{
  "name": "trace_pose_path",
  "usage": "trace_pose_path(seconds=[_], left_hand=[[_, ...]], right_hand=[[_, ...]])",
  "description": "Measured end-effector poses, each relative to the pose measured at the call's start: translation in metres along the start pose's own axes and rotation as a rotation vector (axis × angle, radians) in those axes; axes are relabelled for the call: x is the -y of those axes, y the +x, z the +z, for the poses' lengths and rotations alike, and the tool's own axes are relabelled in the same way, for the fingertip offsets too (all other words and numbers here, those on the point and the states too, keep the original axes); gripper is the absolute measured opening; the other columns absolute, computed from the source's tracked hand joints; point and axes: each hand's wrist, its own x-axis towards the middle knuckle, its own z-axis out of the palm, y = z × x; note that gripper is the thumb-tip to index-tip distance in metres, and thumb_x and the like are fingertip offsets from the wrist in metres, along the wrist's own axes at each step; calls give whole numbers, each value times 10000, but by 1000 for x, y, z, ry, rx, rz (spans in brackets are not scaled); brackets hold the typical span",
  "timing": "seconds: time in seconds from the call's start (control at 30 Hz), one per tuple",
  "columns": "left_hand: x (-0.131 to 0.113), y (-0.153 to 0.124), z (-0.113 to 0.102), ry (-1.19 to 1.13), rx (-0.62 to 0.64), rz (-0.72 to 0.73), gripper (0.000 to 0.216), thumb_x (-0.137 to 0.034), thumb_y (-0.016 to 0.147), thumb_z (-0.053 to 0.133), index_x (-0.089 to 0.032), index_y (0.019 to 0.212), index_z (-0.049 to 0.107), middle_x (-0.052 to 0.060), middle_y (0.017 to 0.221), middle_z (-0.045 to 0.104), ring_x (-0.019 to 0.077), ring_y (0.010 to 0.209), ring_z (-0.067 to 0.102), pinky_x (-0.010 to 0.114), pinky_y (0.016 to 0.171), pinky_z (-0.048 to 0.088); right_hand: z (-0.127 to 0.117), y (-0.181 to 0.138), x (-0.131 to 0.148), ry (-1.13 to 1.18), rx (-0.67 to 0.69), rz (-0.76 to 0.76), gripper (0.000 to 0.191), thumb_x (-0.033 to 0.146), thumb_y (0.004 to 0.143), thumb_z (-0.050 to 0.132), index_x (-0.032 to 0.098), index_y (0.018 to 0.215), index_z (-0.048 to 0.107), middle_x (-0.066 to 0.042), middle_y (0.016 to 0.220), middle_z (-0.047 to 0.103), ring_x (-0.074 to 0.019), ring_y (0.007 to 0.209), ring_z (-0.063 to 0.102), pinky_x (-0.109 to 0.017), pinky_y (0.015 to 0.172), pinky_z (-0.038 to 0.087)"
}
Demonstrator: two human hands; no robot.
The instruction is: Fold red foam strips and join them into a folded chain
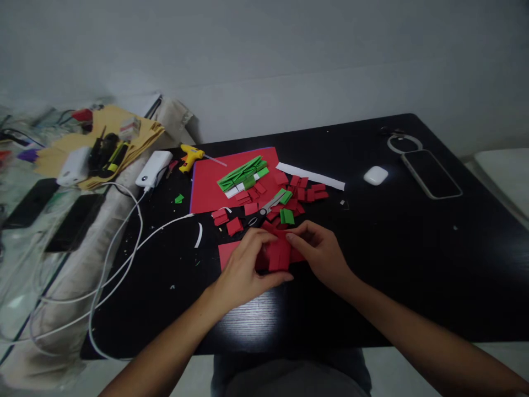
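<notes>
Both my hands meet over a folded red paper piece (279, 255) near the front middle of the black table (413, 264). My left hand (243, 267) curls its fingers around the piece's left side. My right hand (320, 251) pinches the piece's right edge with thumb and forefinger. A flat red sheet (227, 252) lies under them. Just beyond sit several small folded red pieces (306, 190), a few green ones (286, 216) and scissors (264, 212).
A larger red sheet (210, 184) carries green folded strips (242, 173). A yellow glue gun (190, 157), white power bank (154, 169) and cables (124, 264) lie at the left. A white strip (309, 175), earbud case (375, 175) and phone (431, 173) are at the right.
</notes>
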Motion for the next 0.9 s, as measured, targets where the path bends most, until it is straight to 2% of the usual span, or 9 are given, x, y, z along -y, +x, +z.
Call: trace_pose_path(seconds=[0.1,0.2,0.43,0.57,0.67,0.77,0.9], left_hand=[[1,-1,0,-2,15,10,662,-461,756,877,-241,1279,537,103,1249,595,269,1127,625,411,950,551],[3,-1,-1,2,27,14,654,-444,788,857,-244,1316,526,107,1264,596,260,1108,631,414,946,558],[2,1,-1,41,-41,77,359,-157,934,659,-205,1278,567,85,1162,665,186,966,662,327,849,572],[4,-1,1,89,-118,100,266,-119,973,569,-177,1231,599,87,1106,707,180,949,696,310,846,579],[5,-3,3,118,-165,103,226,-121,992,559,-171,1203,624,83,1092,731,176,973,720,297,869,584],[6,-3,3,128,-194,122,185,-143,1000,577,-163,1173,641,78,1057,744,169,946,730,284,854,592],[7,-1,2,129,-208,141,163,-165,1007,587,-165,1150,665,79,1023,753,170,915,730,292,831,600]], right_hand=[[0,1,-1,58,14,22,211,371,795,792,207,780,660,-43,894,779,-187,781,682,-307,721,526],[-1,1,-3,83,18,38,232,381,802,791,211,784,635,-30,853,758,-182,773,675,-301,717,519],[0,3,-5,77,44,-38,199,347,826,760,218,801,611,13,775,681,-160,732,657,-280,689,519],[1,1,-5,77,73,-93,172,307,850,738,224,817,591,-39,933,756,-210,962,731,-316,821,563],[2,-2,-6,81,98,-102,177,301,872,729,226,831,573,-94,1097,769,-246,1122,723,-342,869,578],[4,-4,-8,72,117,-118,175,295,884,725,223,841,571,-126,1188,755,-260,1176,711,-348,871,591],[5,-4,-10,56,117,-137,165,285,881,734,223,863,582,-118,1170,757,-254,1135,726,-371,902,595]])
